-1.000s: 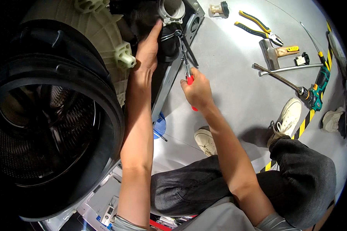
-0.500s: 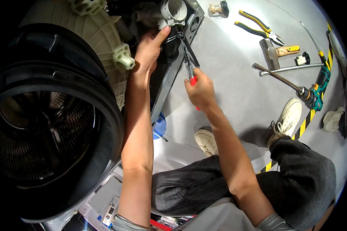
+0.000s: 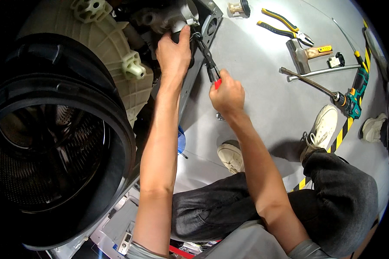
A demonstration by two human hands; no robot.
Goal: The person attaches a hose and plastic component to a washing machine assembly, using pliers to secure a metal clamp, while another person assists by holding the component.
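Note:
A grey-white plastic pump housing (image 3: 177,19) with a round opening sits at the top, beside the metal frame of an opened washing machine. My left hand (image 3: 173,54) is closed around its lower part, thumb up against the housing; most of the fingers are hidden behind it. My right hand (image 3: 229,93) is wrapped around red-handled pliers (image 3: 208,60). Their jaws reach up to a thin clamp (image 3: 196,36) just below the housing, close to my left thumb. Whether the jaws grip the clamp, I cannot tell.
Left stands the drum with its black rubber door seal (image 3: 127,142) and pale plastic tub (image 3: 112,39). On the right floor lie yellow-black pliers (image 3: 285,26), a hammer (image 3: 299,56), a metal bar (image 3: 324,72), a green power drill (image 3: 354,97) and a pump filter (image 3: 239,8).
The pump housing has turned, and its opening shows less. My left hand has shifted right and covers the dark part below. The red handle end below my right hand is no longer visible.

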